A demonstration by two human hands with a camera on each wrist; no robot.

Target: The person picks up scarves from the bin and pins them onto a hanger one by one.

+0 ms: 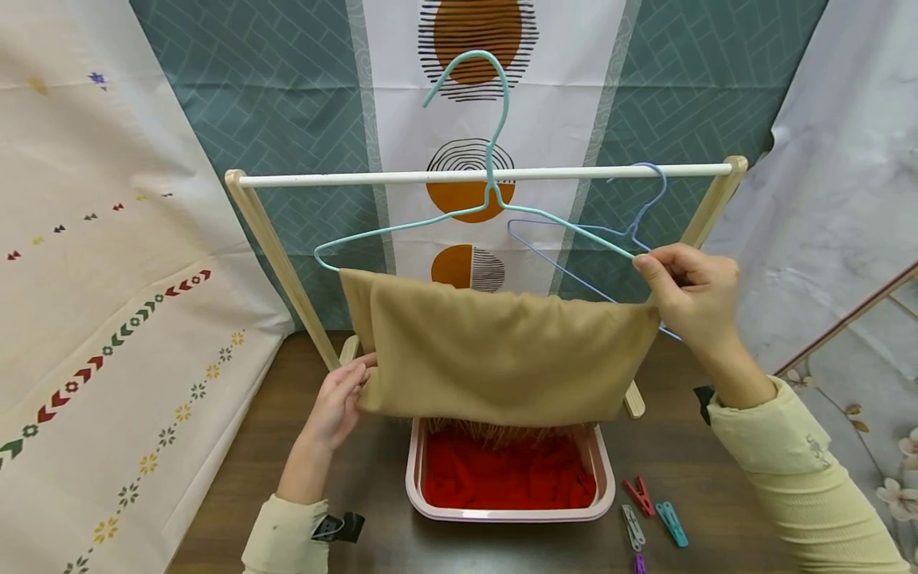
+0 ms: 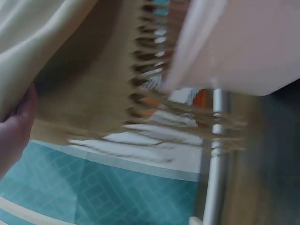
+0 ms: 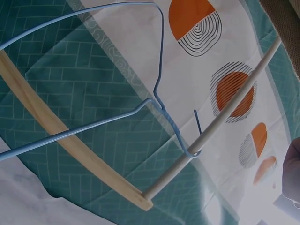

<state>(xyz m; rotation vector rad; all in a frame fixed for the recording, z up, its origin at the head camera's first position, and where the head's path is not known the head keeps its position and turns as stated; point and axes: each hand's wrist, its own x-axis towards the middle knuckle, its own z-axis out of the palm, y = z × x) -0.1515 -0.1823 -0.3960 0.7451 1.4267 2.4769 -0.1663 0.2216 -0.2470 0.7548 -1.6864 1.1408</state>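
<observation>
A tan fringed scarf [image 1: 502, 351] hangs folded over the lower bar of a mint-green hanger [image 1: 409, 227]. The hanger's hook stands above the white rod in the head view. My right hand [image 1: 696, 299] pinches the hanger's right corner, where the scarf's edge meets it. At the scarf's lower left edge, my left hand [image 1: 337, 402] holds the cloth between thumb and fingers. In the left wrist view, that hand [image 2: 16, 131] grips a fold, and twisted fringe [image 2: 140, 56] dangles from the scarf's end. Part of my right hand [image 3: 291, 168] shows at the right wrist view's edge.
Behind the scarf stands a wooden rack with a white rod [image 1: 323, 180], on which a blue hanger [image 1: 663, 187] hangs at the right. Below is a pink basin [image 1: 509, 515] holding red cloth [image 1: 509, 474]. Several clothespins [image 1: 670, 524] lie on the table right of it.
</observation>
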